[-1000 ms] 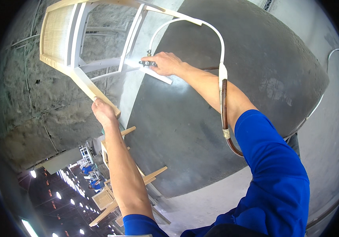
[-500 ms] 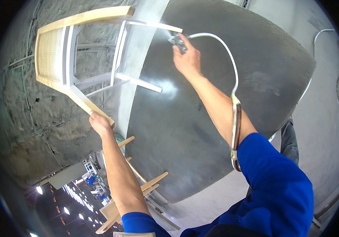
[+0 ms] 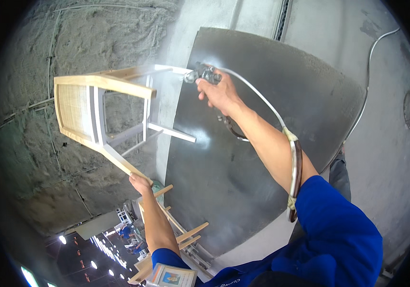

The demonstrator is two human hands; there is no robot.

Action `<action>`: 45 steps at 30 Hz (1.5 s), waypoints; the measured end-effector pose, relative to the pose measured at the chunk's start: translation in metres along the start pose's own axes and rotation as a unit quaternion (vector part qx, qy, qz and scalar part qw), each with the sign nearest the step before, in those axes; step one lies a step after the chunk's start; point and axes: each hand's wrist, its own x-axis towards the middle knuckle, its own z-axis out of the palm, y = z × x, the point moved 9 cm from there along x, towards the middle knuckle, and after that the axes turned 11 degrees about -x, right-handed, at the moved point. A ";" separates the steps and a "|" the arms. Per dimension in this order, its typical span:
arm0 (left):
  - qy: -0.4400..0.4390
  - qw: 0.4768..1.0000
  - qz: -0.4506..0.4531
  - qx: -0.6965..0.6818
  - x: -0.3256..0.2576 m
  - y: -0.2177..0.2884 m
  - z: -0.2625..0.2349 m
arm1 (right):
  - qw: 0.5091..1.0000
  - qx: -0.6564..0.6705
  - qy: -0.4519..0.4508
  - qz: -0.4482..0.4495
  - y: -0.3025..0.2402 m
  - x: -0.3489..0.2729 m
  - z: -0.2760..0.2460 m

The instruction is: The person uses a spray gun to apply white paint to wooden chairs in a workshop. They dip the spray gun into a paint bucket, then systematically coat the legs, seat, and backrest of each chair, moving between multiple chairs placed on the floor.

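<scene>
A pale wooden chair (image 3: 95, 110) with a woven seat hangs tilted in the air at the upper left. My left hand (image 3: 140, 183) grips the end of one chair leg from below. My right hand (image 3: 219, 91) is closed around a metal spray gun (image 3: 202, 74), whose nozzle points at the chair's upper legs. A fine white mist (image 3: 166, 71) drifts around the nozzle and the painted white rungs. A pale hose (image 3: 262, 103) runs from the gun back along my right forearm to my blue sleeve (image 3: 338, 229).
A large dark grey round panel (image 3: 262, 158) stands behind the chair. A rough overspray-crusted wall (image 3: 47, 57) fills the left. More bare wooden chair frames (image 3: 176, 229) lie lower down. A cable (image 3: 372, 62) hangs on the right wall.
The chair has swung lower and turned in my left hand. My right hand with the spray gun has moved toward the chair's upper legs, and mist now shows there.
</scene>
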 end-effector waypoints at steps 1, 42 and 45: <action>0.008 1.000 -0.019 0.003 -0.008 -0.001 -0.003 | 1.000 0.011 -0.012 -0.006 -0.015 -0.001 -0.004; 0.014 0.997 -0.069 0.043 -0.067 0.013 0.004 | 0.991 -0.046 -0.104 -0.071 -0.153 0.092 -0.008; 0.031 0.994 -0.104 -0.001 -0.087 0.017 0.009 | 0.990 -0.087 -0.087 -0.067 -0.176 0.133 0.041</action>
